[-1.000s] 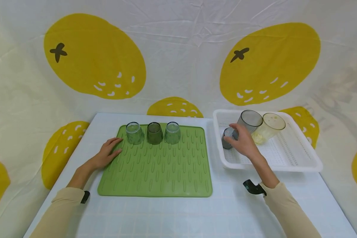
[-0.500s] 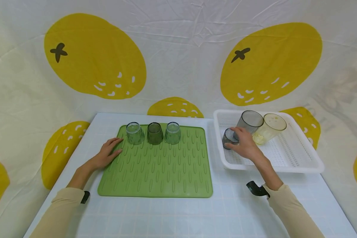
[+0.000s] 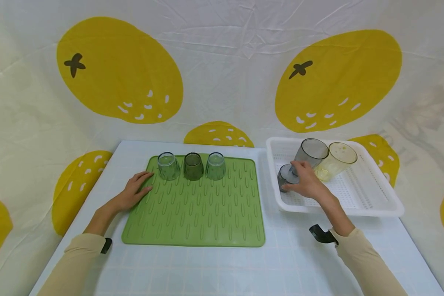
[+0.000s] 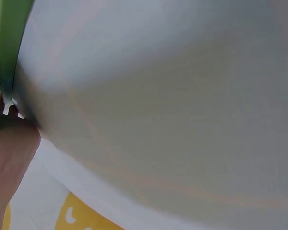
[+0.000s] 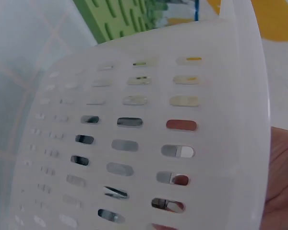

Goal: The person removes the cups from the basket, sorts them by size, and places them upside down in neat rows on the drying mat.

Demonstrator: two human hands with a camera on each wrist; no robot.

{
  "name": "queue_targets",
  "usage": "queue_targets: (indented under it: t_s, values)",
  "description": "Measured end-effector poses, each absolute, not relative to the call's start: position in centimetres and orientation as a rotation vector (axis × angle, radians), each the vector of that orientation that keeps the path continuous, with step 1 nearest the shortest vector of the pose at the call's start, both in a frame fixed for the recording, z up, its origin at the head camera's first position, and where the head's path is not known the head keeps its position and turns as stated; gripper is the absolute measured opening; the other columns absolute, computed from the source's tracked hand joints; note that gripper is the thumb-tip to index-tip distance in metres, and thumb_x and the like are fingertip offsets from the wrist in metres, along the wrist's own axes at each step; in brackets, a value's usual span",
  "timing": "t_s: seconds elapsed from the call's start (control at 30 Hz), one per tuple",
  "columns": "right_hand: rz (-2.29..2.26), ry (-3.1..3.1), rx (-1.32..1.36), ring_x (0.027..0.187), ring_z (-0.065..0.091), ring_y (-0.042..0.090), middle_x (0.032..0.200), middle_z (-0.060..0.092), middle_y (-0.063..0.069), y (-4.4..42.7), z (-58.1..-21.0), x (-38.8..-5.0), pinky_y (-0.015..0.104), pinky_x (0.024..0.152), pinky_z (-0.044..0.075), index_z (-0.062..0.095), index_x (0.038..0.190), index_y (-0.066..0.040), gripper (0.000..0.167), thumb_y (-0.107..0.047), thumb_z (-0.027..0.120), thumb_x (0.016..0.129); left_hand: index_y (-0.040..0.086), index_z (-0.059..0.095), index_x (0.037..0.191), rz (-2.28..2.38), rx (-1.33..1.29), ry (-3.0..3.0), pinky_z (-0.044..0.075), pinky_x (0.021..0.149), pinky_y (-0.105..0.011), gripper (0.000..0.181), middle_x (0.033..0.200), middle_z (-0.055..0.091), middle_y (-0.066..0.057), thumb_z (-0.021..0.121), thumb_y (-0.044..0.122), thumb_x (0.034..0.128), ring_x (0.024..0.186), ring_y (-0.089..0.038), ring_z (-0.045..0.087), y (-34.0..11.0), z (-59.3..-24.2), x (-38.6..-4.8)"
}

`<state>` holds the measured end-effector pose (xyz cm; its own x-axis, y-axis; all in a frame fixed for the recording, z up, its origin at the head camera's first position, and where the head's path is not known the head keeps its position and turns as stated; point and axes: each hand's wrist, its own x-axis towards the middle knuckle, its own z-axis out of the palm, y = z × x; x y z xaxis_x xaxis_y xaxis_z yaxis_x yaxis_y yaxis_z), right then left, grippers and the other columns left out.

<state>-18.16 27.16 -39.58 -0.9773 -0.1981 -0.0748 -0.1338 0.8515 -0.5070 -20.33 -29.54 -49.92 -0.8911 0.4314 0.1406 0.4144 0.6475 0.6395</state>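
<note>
Small grey see-through cup (image 3: 284, 176), inside white plastic basket (image 3: 355, 211), pinched by right hand (image 3: 307, 181). Probably glass: hard, light, slippery, easy to break, best held round its sides. At left edge of green bumpy mat (image 3: 192, 218), left hand (image 3: 130, 194) with fingers loose.

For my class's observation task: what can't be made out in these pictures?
Head view: part of the small grey glass, behind the right hand.
Left wrist view: much of the left hand and green mat, past the left edge.
Right wrist view: most of the right hand, behind the white basket.
</note>
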Motion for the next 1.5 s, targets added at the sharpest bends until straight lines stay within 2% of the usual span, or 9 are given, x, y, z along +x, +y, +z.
queue_targets:
  t_s: [0.1, 0.2, 0.33, 0.5, 0.7, 1.13, 1.23, 1.4, 1.5]
  values:
    - [-0.793, 2.867, -0.257, 0.124, 0.044, 0.056, 0.139, 0.031, 0.042, 27.3, -39.6, -18.1, 0.067, 0.103, 0.041, 0.034, 0.148, 0.017, 0.090, -0.016, 0.087, 0.083, -0.015, 0.038, 0.148, 1.088, 0.726, 2.832, 0.022, 0.108, -0.073, 0.049, 0.149, 0.030, -0.039, 0.055, 0.002, 0.1048, 0.137, -0.058, 0.026, -29.6, -49.9, -20.3]
    - [-0.832, 2.828, -0.293, 0.125, 0.044, 0.055, 0.139, 0.037, 0.042, 27.7, -40.0, -18.2, 0.067, 0.102, 0.042, 0.034, 0.147, 0.015, 0.093, -0.016, 0.091, 0.079, -0.015, 0.038, 0.148, 1.097, 0.719, 2.827, 0.021, 0.108, -0.073, 0.049, 0.150, 0.030, -0.038, 0.054, 0.002, 0.1050, 0.137, -0.058, 0.025, -29.6, -49.8, -20.2]
    - [-0.946, 2.708, -0.318, 0.129, 0.045, 0.056, 0.141, 0.042, 0.041, 28.4, -40.9, -18.5, 0.065, 0.103, 0.044, 0.027, 0.149, 0.014, 0.097, -0.012, 0.090, 0.080, -0.015, 0.037, 0.148, 1.100, 0.715, 2.820, 0.021, 0.109, -0.073, 0.049, 0.150, 0.030, -0.039, 0.054, 0.003, 0.1052, 0.138, -0.058, 0.025, -29.5, -49.7, -20.2]
    - [-1.082, 2.596, -0.273, 0.127, 0.048, 0.059, 0.141, 0.039, 0.042, 28.7, -41.6, -18.7, 0.062, 0.104, 0.045, 0.019, 0.146, 0.018, 0.098, -0.008, 0.088, 0.082, -0.015, 0.037, 0.148, 1.095, 0.707, 2.814, 0.021, 0.109, -0.073, 0.050, 0.150, 0.029, -0.038, 0.054, 0.003, 0.1053, 0.138, -0.058, 0.025, -29.6, -49.8, -20.2]
    - [-1.105, 2.626, -0.247, 0.129, 0.049, 0.054, 0.139, 0.045, 0.038, 29.1, -42.0, -18.8, 0.060, 0.106, 0.045, 0.028, 0.142, 0.016, 0.092, -0.014, 0.090, 0.081, -0.014, 0.037, 0.148, 1.095, 0.712, 2.811, 0.021, 0.109, -0.073, 0.050, 0.150, 0.029, -0.038, 0.055, 0.003, 0.1052, 0.138, -0.058, 0.025, -29.6, -49.7, -20.3]
    - [-1.254, 2.596, -0.171, 0.131, 0.051, 0.046, 0.141, 0.052, 0.030, 29.0, -41.6, -18.3, 0.057, 0.107, 0.045, 0.039, 0.142, 0.009, 0.086, -0.022, 0.091, 0.081, -0.014, 0.037, 0.149, 1.077, 0.693, 2.812, 0.021, 0.110, -0.073, 0.050, 0.151, 0.029, -0.039, 0.054, 0.004, 0.1058, 0.139, -0.059, 0.024, -29.6, -49.8, -20.2]
    - [-1.302, 2.578, -0.154, 0.130, 0.052, 0.043, 0.141, 0.052, 0.028, 29.2, -41.6, -18.3, 0.049, 0.106, 0.047, 0.039, 0.143, 0.008, 0.085, -0.022, 0.089, 0.082, -0.014, 0.037, 0.148, 1.078, 0.694, 2.811, 0.020, 0.110, -0.073, 0.049, 0.151, 0.029, -0.039, 0.054, 0.004, 0.1057, 0.139, -0.059, 0.024, -29.5, -49.6, -20.2]
    - [-1.424, 2.521, -0.191, 0.132, 0.050, 0.041, 0.144, 0.048, 0.027, 29.3, -41.6, -18.1, 0.022, 0.095, 0.049, 0.036, 0.147, 0.006, 0.081, -0.016, 0.086, 0.086, -0.015, 0.038, 0.148, 1.083, 0.698, 2.811, 0.021, 0.110, -0.073, 0.049, 0.151, 0.030, -0.039, 0.054, 0.003, 0.1055, 0.139, -0.058, 0.025, -29.5, -49.5, -20.2]
    - [-1.504, 2.475, -0.185, 0.134, 0.047, 0.040, 0.147, 0.045, 0.026, 29.3, -41.6, -17.9, 0.015, 0.091, 0.048, 0.034, 0.148, 0.005, 0.081, -0.013, 0.084, 0.087, -0.015, 0.038, 0.148, 1.076, 0.698, 2.812, 0.021, 0.110, -0.073, 0.049, 0.151, 0.029, -0.039, 0.054, 0.004, 0.1056, 0.139, -0.059, 0.025, -29.5, -49.4, -20.2]
